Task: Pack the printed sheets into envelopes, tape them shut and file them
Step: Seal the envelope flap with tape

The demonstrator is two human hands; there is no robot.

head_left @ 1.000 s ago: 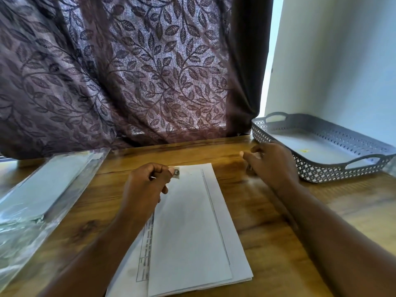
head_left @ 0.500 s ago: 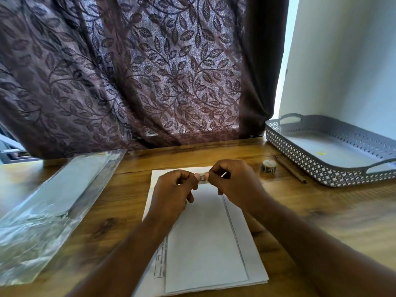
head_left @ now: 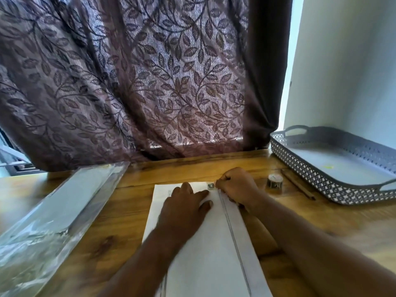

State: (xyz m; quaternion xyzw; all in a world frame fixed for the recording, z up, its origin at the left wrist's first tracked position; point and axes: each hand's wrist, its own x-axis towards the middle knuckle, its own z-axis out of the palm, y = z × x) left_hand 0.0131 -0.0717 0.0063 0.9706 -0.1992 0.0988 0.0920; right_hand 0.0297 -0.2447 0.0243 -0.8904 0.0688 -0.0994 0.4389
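1 envelope [head_left: 214,243] under L hand [head_left: 184,207]; 1 tape bit [head_left: 211,185], R hand [head_left: 236,186]

1 view only: a wide-angle camera on the person's head looks forward and down, close over the wooden table [head_left: 120,221], facing the leaf-patterned curtain [head_left: 150,82] straight ahead, with the white wall [head_left: 342,71] at right.

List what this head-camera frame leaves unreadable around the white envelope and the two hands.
All in the head view:
1. The small piece of tape is too small to show whether it is stuck down; the right hand pinches and hides its end.
2. The white paper envelope: near end cut by the bottom edge; the left hand covers its top.
3. The clear plastic pack: blurred, contents uncountable.
4. The grey perforated tray: right end cut off.
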